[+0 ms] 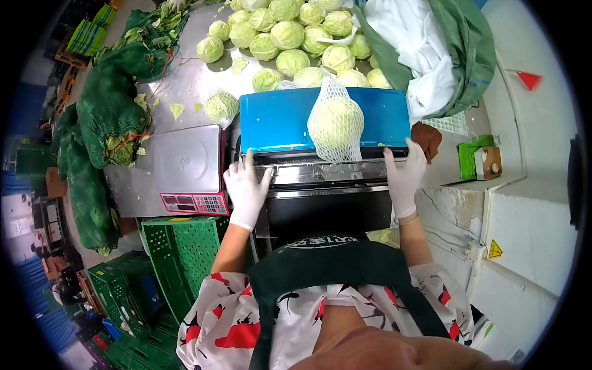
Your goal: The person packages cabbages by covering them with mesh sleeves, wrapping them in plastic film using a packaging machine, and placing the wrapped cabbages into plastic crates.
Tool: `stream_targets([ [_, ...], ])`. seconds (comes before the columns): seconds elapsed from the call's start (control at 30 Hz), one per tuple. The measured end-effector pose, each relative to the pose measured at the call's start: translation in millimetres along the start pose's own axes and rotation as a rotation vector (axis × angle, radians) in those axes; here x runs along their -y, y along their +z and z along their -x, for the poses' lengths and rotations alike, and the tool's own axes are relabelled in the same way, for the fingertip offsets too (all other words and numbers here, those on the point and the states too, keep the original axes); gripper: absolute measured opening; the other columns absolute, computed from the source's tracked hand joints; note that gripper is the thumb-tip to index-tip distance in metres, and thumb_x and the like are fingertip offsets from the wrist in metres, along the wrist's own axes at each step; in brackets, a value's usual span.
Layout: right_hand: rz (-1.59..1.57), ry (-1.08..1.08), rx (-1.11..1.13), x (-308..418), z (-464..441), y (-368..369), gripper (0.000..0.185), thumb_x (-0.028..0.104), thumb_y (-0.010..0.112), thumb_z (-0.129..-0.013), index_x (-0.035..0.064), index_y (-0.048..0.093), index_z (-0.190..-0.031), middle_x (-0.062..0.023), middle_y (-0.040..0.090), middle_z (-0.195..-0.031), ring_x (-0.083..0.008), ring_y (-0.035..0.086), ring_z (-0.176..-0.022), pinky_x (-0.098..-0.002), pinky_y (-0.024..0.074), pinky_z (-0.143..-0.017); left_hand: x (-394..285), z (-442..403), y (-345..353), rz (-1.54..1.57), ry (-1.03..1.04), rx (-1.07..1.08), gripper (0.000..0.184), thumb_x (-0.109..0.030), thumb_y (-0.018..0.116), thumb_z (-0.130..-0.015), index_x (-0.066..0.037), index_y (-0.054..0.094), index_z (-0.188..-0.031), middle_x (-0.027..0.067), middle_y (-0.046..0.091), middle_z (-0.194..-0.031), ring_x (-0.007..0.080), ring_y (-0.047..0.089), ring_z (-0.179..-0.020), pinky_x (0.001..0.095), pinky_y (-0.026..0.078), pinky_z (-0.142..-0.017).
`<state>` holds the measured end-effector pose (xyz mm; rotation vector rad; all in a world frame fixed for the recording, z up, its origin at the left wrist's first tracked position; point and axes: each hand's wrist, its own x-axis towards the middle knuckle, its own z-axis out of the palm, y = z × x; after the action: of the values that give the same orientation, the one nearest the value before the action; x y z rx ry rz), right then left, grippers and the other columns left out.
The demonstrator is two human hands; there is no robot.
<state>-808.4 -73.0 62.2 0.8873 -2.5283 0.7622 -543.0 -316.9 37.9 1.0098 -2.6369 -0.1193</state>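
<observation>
A pale green cabbage [338, 123] in a white foam net lies on the blue plate [277, 120] of a wrapping machine. My left hand [246, 191], in a white glove, is at the plate's front left corner with thumb and fingers apart. At the front right corner is my right hand [405, 179], also gloved, its fingers spread. Between the two hands runs a shiny metal bar [327, 174] along the machine's front. Neither hand touches the cabbage. Whether the fingertips pinch any film cannot be made out.
Loose cabbages [287, 35] are heaped behind the machine. Left of it are a netted cabbage [221, 108] and a scale [188, 160]. Green mesh sacks [108, 105] lie farther left, green crates [185, 246] below. A green and white bag [425, 55] stands at the back right.
</observation>
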Motion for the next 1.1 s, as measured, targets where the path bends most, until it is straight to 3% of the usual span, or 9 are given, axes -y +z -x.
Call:
stream_targets([
  [0.17, 0.284, 0.051, 0.215, -23, 58, 24, 0.055, 0.041, 0.063, -0.091, 0.0032, 0.054, -0.13, -0.0146, 0.062, -0.107, -0.0323, 0.051, -0.113, -0.0505, 0.0277, -0.11, -4, 29, 27, 0.058, -0.171, 0.102, 0.073, -0.038, 0.073, -0.083, 0.001, 0.047, -0.139, 0.0131, 0.066, -0.098, 0.0324, 0.058, -0.103, 0.0434, 0.042, -0.091],
  [0.33, -0.729, 0.392, 0.389, -28, 45, 23, 0.023, 0.011, 0.064, -0.091, 0.0033, 0.07, -0.112, -0.0045, 0.066, -0.082, -0.0118, 0.059, -0.077, -0.0288, 0.0461, -0.087, -14, 23, 21, 1.298, -0.487, 0.233, 0.037, -0.006, 0.064, -0.092, 0.005, 0.06, -0.127, 0.0045, 0.07, -0.087, 0.0128, 0.062, -0.079, 0.0276, 0.049, -0.081],
  [0.4, -0.95, 0.508, 0.574, -14, 28, -39, 0.02, 0.01, 0.065, -0.09, 0.0004, 0.072, -0.107, -0.0022, 0.067, -0.087, -0.0088, 0.059, -0.08, -0.0235, 0.0467, -0.077, -15, 26, -34, 1.172, -0.306, 0.427, 0.017, -0.005, 0.065, -0.091, 0.003, 0.073, -0.104, 0.0037, 0.069, -0.085, 0.0087, 0.06, -0.08, 0.0245, 0.049, -0.076],
  [0.53, -1.355, -0.122, 0.863, -41, -25, -119, 0.024, 0.017, 0.073, -0.085, -0.0036, 0.07, -0.098, -0.0069, 0.067, -0.089, -0.0221, 0.06, -0.089, -0.042, 0.046, -0.097, 3, 0, -111, 1.473, 0.017, 0.687, 0.014, -0.01, 0.068, -0.09, -0.001, 0.077, -0.096, 0.0116, 0.071, -0.087, 0.0178, 0.066, -0.082, 0.031, 0.053, -0.081],
  [0.6, -1.346, -0.263, 0.776, -29, -70, -132, 0.03, 0.016, 0.078, -0.079, -0.0045, 0.07, -0.101, -0.0114, 0.068, -0.101, -0.0252, 0.061, -0.1, -0.0435, 0.0446, -0.101, -20, -34, -116, 1.784, 0.023, 0.492, 0.071, -0.024, 0.081, -0.078, 0.0, 0.053, -0.139, 0.0196, 0.061, -0.129, 0.0291, 0.06, -0.117, 0.0427, 0.043, -0.105],
  [0.63, -1.172, -0.195, 0.674, -12, -87, -129, 0.036, 0.015, 0.079, -0.076, -0.0044, 0.07, -0.105, -0.0133, 0.069, -0.108, -0.0261, 0.061, -0.105, -0.0417, 0.0447, -0.101, -43, -57, -115, 1.694, -0.011, 0.337, 0.106, -0.034, 0.085, -0.073, -0.002, 0.025, -0.154, 0.0209, 0.037, -0.153, 0.0321, 0.042, -0.138, 0.0445, 0.033, -0.114],
  [0.73, -0.583, -0.428, 0.699, 19, -137, -43, 0.105, 0.026, 0.088, -0.065, -0.0015, 0.033, -0.15, -0.0207, 0.031, -0.157, -0.0322, 0.023, -0.148, -0.0409, 0.0184, -0.12, -41, -127, -32, 0.853, 0.359, 0.238, 0.137, -0.054, 0.089, -0.056, 0.0, 0.011, -0.156, 0.0275, 0.01, -0.161, 0.0393, 0.009, -0.15, 0.0459, 0.012, -0.121],
  [0.8, -0.342, -0.679, 0.727, 3, -137, 43, 0.131, 0.044, 0.092, -0.054, -0.0034, 0.019, -0.153, -0.0273, 0.022, -0.157, -0.0396, 0.016, -0.148, -0.0458, 0.0157, -0.12, -55, -147, 21, 0.498, 0.516, 0.294, 0.139, -0.046, 0.092, -0.052, 0.001, 0.011, -0.155, 0.0308, 0.018, -0.157, 0.0422, 0.017, -0.148, 0.0467, 0.017, -0.121],
  [1.1, -1.078, 0.141, 0.961, 21, -75, 73, 0.087, 0.033, 0.076, -0.08, -0.0049, 0.033, -0.147, -0.016, 0.053, -0.136, -0.0247, 0.051, -0.123, -0.033, 0.0391, -0.106, -68, -99, 45, 1.511, -0.154, 0.703, 0.083, -0.036, 0.078, -0.083, 0.002, 0.037, -0.145, 0.0152, 0.055, -0.134, 0.0205, 0.052, -0.124, 0.0332, 0.042, -0.107],
])
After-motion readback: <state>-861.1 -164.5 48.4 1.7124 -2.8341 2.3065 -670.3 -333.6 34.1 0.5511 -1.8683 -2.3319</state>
